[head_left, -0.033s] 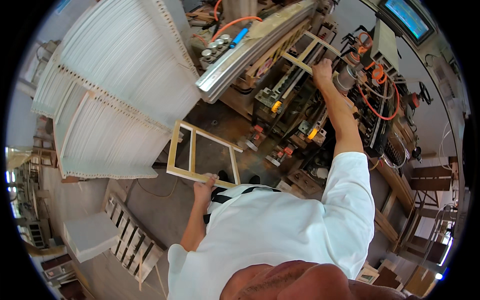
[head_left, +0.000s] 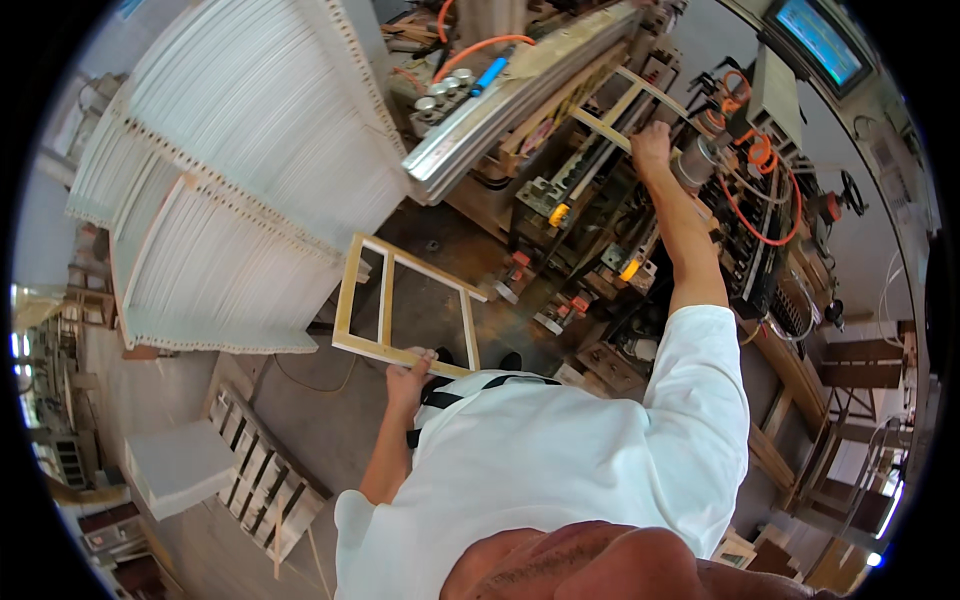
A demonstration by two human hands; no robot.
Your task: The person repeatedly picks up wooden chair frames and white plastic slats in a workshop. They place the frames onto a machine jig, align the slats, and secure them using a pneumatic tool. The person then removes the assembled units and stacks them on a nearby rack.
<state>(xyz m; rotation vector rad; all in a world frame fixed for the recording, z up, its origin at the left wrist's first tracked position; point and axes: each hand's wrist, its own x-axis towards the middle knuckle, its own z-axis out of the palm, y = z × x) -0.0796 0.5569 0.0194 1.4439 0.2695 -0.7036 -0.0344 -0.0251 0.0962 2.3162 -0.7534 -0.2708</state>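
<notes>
My left hand [head_left: 410, 376] is closed around the near rail of a wooden frame [head_left: 349, 300], held low at my left side. Its crossbars are pale, and its outer faces are yellowish wood. Out ahead on the right, my right arm is stretched over a machine. My right hand [head_left: 651, 146] is closed at the near rail of a second wooden frame [head_left: 603, 129], which lies across the machine [head_left: 588, 180]. The fingertips of that hand are hidden behind its knuckles.
Tall stacks of white slatted panels [head_left: 250, 130] stand at the left. A metal beam [head_left: 515, 105] crosses the front. Orange hoses [head_left: 772, 240] and a screen [head_left: 818, 42] are at the right. A white box [head_left: 180, 467] sits beside a slatted pallet [head_left: 265, 480] behind on the left.
The surroundings have shifted slightly in the picture. Both hands keep their places on the two frames.
</notes>
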